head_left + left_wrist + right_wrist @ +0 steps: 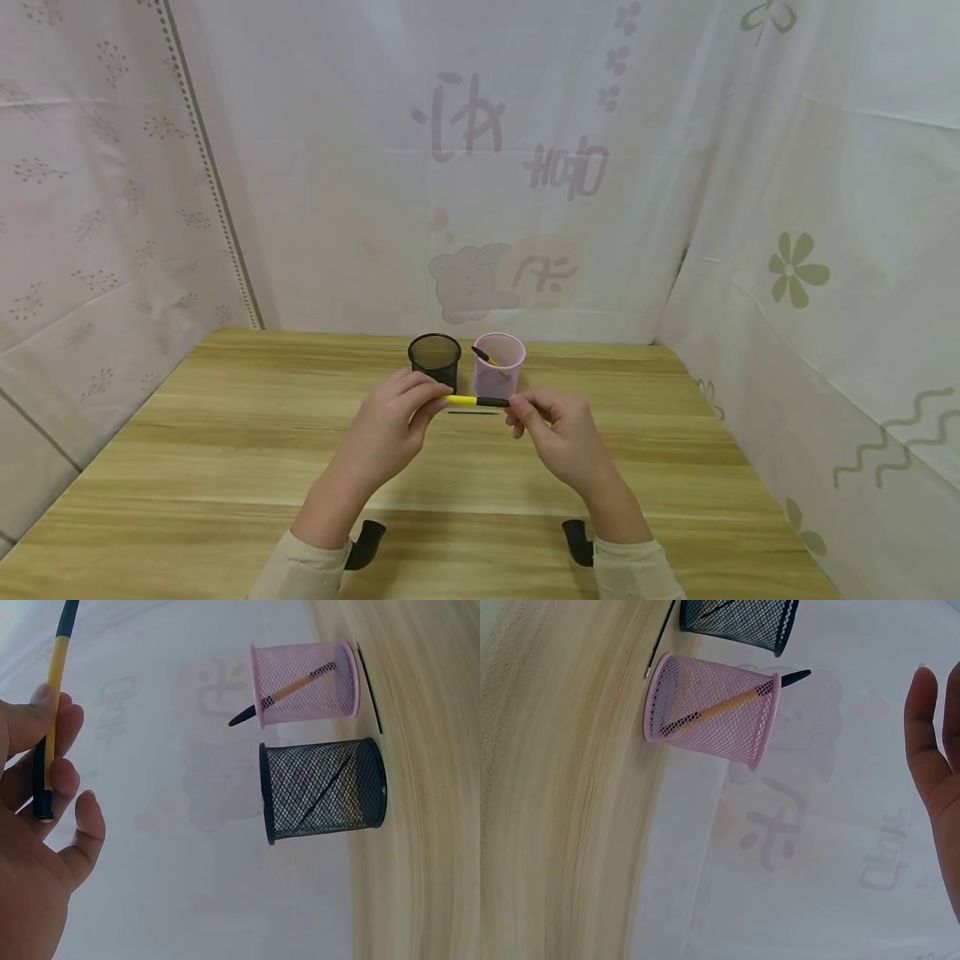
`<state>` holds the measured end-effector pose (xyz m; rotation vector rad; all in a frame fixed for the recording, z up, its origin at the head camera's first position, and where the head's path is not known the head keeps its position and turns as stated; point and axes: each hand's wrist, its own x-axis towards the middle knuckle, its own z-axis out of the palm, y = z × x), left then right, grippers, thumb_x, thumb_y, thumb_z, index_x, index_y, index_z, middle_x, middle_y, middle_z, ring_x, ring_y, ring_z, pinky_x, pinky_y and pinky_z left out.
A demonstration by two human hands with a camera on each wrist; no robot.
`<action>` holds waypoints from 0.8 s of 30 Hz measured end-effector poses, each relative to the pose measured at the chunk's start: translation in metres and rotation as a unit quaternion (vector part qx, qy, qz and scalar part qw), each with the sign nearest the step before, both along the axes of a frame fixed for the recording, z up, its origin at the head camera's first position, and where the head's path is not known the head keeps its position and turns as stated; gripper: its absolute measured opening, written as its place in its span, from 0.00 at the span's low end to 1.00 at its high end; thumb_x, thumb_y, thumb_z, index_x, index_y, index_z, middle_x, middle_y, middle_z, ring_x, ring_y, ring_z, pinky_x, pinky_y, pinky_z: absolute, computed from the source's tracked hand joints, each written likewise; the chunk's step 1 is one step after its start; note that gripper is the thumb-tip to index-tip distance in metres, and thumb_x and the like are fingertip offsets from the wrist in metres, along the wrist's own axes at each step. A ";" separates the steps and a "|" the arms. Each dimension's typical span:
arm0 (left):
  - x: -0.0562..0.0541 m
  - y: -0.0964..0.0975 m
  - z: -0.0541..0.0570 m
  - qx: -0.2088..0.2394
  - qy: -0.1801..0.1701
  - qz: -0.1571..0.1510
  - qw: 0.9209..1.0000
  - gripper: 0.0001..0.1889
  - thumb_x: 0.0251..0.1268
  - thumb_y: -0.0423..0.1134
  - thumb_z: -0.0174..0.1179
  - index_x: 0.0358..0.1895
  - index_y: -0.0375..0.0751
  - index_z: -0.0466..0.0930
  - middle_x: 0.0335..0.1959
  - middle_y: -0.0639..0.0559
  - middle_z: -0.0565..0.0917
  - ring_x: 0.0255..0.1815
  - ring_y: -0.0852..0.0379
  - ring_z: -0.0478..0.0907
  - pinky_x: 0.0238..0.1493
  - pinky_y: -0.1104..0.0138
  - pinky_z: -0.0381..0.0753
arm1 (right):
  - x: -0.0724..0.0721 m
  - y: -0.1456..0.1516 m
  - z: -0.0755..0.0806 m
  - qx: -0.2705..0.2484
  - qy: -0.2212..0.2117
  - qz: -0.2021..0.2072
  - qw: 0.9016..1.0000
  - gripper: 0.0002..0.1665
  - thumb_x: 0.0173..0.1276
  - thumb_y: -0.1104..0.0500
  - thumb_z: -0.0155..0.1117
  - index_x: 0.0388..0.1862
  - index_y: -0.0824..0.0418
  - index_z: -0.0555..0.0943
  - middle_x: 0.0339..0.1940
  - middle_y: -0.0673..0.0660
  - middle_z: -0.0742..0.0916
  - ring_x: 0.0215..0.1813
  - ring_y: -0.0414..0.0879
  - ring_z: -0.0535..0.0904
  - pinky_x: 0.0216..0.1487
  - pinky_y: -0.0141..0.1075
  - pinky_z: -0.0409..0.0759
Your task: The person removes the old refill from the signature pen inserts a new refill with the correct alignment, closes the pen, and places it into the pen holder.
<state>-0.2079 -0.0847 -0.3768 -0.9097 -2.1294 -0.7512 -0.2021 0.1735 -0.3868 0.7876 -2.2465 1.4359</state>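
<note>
A yellow-and-black pen (461,400) lies level between the two hands in the head view. My left hand (397,412) pinches its yellow end between thumb and fingers; in the left wrist view the pen (56,671) runs past the thumb, its black tail by the curled fingers. At the black end, my right hand (558,433) pinches the pen with thumb and forefinger. Only part of the right hand (937,750) shows in the right wrist view, with the pen out of frame. Behind the hands stand a pink mesh pen cup (495,383) and a black mesh pen cup (435,354).
Another yellow-and-black pen (727,703) leans inside the pink cup, its black tip above the rim. A thin black rod (472,412) lies on the wooden table (225,433) before the cups. Through the black mesh a thin dark stick (326,791) shows. Patterned curtains (337,208) surround the table.
</note>
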 end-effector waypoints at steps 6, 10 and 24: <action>0.001 -0.002 -0.001 0.008 0.000 0.001 1.000 0.07 0.65 0.28 0.73 0.44 0.39 0.89 0.39 0.53 0.88 0.40 0.57 0.83 0.41 0.66 0.85 | 0.000 0.000 -0.002 0.000 0.026 0.006 1.000 0.10 0.72 0.71 0.70 0.51 0.66 0.87 0.38 0.58 0.92 0.37 0.35 0.87 0.46 0.35 0.90; 0.000 -0.002 -0.002 0.007 0.002 0.004 1.000 0.07 0.66 0.28 0.73 0.44 0.40 0.88 0.40 0.53 0.88 0.40 0.58 0.82 0.42 0.66 0.85 | -0.001 0.000 -0.005 -0.024 0.055 0.026 0.998 0.18 0.66 0.77 0.72 0.54 0.69 0.85 0.42 0.63 0.91 0.43 0.34 0.88 0.44 0.32 0.90; 0.001 -0.002 -0.001 0.009 0.013 0.004 1.000 0.09 0.64 0.27 0.74 0.44 0.40 0.88 0.40 0.53 0.87 0.39 0.58 0.82 0.40 0.66 0.84 | 0.002 -0.003 -0.002 -0.027 0.068 0.004 0.997 0.07 0.68 0.76 0.70 0.42 0.68 0.86 0.32 0.59 0.89 0.33 0.42 0.85 0.45 0.27 0.87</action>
